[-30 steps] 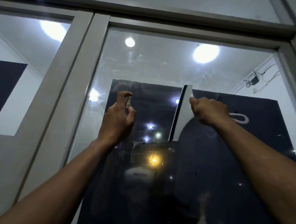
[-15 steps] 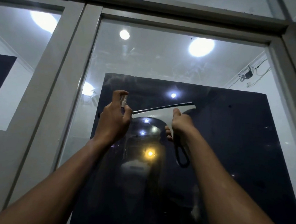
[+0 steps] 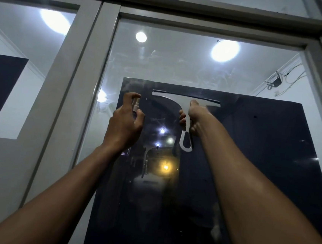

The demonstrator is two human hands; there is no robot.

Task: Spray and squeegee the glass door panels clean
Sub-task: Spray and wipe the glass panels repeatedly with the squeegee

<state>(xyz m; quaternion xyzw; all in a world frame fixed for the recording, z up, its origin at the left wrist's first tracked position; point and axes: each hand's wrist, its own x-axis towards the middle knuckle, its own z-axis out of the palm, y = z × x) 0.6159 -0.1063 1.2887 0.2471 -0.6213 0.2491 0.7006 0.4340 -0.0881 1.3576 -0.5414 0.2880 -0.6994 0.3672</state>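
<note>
A white squeegee (image 3: pixel 175 99) lies against the right glass door panel (image 3: pixel 252 151), its blade level at the top edge of a dark sheet behind the glass. My right hand (image 3: pixel 191 117) grips its handle, whose loop end hangs below my fingers. My left hand (image 3: pixel 125 122) holds a small spray bottle (image 3: pixel 135 104) upright near the panel's left side, with the forefinger curled over the nozzle. Wet streaks run down the glass below the bottle.
A grey door frame post (image 3: pixel 76 85) separates this panel from the left glass panel (image 3: pixel 19 67). The frame's top rail (image 3: pixel 206 25) runs above. Ceiling lights and a street lamp reflect in the glass. Cables hang inside at upper right (image 3: pixel 279 80).
The squeegee has turned from upright to level, and my right hand has shifted left and re-gripped it from below. My left hand has stayed in place with the bottle.
</note>
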